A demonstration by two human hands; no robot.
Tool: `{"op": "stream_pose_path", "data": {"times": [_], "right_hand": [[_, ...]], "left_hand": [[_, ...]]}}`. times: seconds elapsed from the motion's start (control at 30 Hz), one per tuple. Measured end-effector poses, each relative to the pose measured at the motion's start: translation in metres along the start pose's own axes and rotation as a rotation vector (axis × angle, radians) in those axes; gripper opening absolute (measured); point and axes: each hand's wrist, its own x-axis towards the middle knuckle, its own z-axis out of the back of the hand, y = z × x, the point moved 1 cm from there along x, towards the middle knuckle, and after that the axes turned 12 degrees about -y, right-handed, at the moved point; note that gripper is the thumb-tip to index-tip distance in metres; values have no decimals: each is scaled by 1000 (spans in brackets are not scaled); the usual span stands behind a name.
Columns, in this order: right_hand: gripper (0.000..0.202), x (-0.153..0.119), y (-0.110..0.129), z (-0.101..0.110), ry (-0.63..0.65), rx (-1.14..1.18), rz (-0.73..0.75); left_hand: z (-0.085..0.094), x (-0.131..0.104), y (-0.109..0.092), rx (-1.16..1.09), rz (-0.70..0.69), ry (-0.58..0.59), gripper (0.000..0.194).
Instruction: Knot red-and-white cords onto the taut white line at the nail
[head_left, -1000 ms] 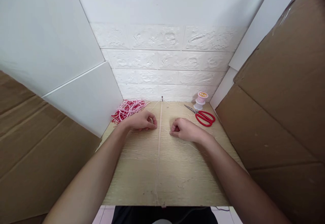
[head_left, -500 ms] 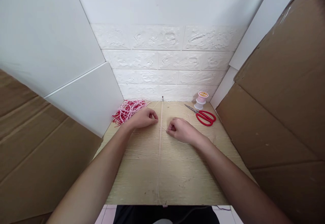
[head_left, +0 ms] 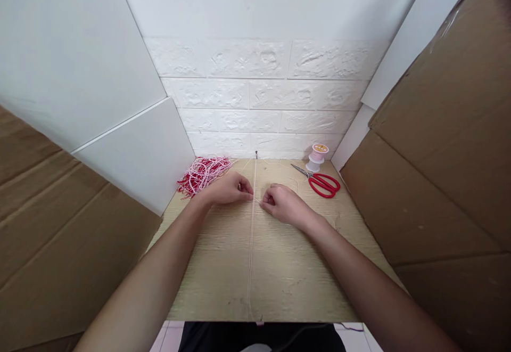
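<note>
The stretched cords (head_left: 251, 245) ran near to far down the middle of the board (head_left: 295, 267), from the small nail (head_left: 256, 154) at the far edge, passing between both hands. The left hand (head_left: 229, 188) was nearer, its thumb and finger pinched together right beside them; whether they gripped anything could not be told. Just to their right, the right hand (head_left: 288, 205) pinched a thin thread (head_left: 257, 201) that reached the cords.

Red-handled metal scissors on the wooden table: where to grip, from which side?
I'd grip the red handle loops, coming from above on the near right side. The scissors lie flat, loops nearer the person and grey blades pointing away left; the pink and white spools stand just behind, crowding the far side.
</note>
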Motion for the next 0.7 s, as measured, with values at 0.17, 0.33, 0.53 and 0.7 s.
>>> {"op": "stream_pose_path", "data": {"times": [0.17, 0.33, 0.53, 0.7], "right_hand": [[7, 0, 0, -1, 7, 7, -16], [8, -1, -2, -1, 11, 17, -25], [7, -1, -3, -1, 20, 11, -18], [6, -2, -4, -1, 9, 11, 0]], "left_hand": [[1, 0, -1, 0, 0, -5, 24], [10, -4, -5, -112, 97, -182, 21], [13, -3, -2, -673, 372, -412, 18], [16, 3, 7, -1204, 491, -609, 6]]}}
